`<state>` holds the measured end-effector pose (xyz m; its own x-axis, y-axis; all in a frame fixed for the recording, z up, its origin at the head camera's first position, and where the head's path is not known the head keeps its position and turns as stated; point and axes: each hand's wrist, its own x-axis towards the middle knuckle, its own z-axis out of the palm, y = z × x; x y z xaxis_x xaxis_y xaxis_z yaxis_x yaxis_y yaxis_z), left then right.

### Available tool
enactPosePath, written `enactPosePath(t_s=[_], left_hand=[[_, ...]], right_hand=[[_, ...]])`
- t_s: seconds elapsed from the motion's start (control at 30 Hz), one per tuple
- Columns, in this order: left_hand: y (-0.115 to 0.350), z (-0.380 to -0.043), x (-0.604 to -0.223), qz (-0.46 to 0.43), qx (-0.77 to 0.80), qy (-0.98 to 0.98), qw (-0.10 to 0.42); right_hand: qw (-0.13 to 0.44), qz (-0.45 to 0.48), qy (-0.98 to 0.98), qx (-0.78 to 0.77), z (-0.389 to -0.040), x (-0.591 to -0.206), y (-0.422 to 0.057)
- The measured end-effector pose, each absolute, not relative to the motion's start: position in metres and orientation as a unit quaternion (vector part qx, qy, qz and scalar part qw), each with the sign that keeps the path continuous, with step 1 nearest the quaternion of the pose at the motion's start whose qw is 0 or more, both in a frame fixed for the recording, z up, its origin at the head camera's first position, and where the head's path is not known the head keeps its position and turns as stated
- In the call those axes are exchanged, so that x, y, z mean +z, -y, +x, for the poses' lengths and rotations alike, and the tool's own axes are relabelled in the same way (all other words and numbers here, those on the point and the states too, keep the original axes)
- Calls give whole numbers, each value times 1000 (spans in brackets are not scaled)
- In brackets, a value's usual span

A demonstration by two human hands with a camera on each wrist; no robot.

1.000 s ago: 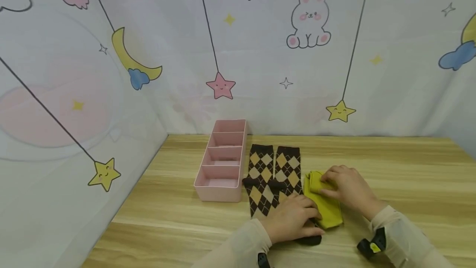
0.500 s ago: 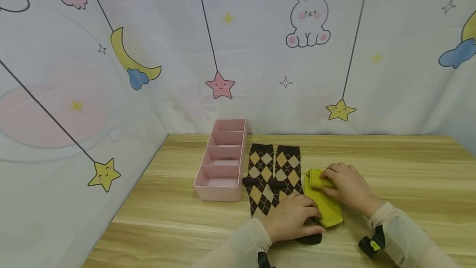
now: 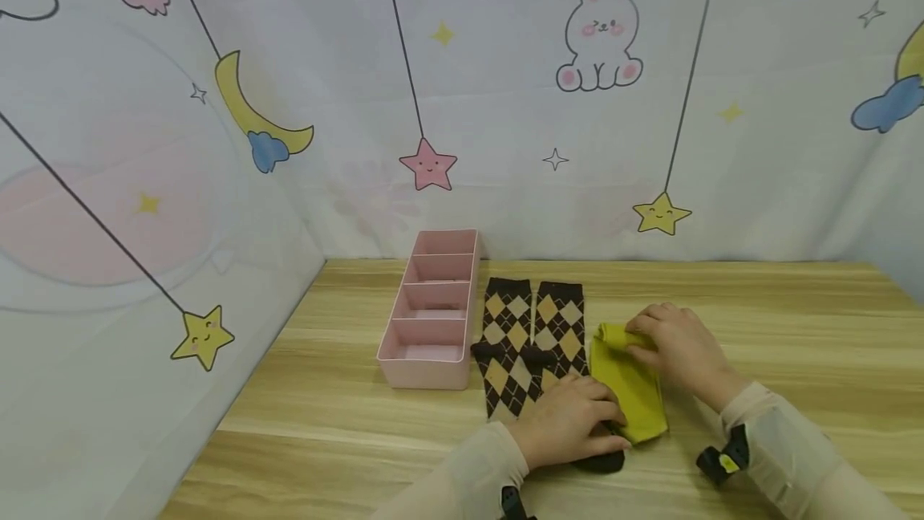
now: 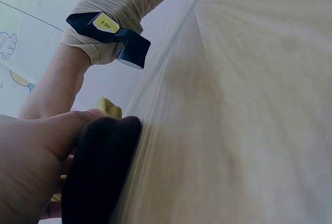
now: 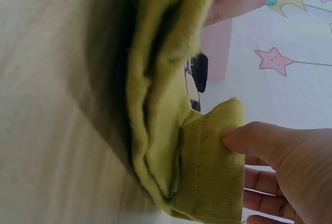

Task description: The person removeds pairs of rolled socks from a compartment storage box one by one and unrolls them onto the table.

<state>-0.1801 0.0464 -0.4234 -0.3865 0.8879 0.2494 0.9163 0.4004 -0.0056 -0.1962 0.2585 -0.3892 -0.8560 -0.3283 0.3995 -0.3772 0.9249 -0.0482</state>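
Observation:
A folded yellow-green sock lies on the table, its far end turned over. There my right hand pinches the ribbed cuff, thumb on top and fingers behind it in the right wrist view. My left hand rests with relaxed fingers over the near part of the argyle socks, fingertips at the yellow sock's near left edge. The brown-and-yellow argyle pair lies flat, side by side, just left of the yellow one. A dark toe shows beside my left thumb in the left wrist view.
A pink box with several compartments stands left of the argyle socks. Behind the wooden table hangs a white cloth printed with stars and rabbits. Each wrist wears a black camera.
My right hand has shifted slightly away from me, drawing the yellow sock's turned-over end farther back and loosening its roll. My left hand and the argyle socks have stayed put.

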Motion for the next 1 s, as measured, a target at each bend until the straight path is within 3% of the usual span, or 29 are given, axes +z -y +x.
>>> enactPosePath(t_s=[0.5, 1.0], left_hand=[[-47, -181, -424, -542, -72, 832, 90], [-46, -181, -422, -548, -69, 828, 98]], right_hand=[[228, 151, 958, 87, -211, -388, -258], [201, 121, 964, 123, -221, -386, -258]])
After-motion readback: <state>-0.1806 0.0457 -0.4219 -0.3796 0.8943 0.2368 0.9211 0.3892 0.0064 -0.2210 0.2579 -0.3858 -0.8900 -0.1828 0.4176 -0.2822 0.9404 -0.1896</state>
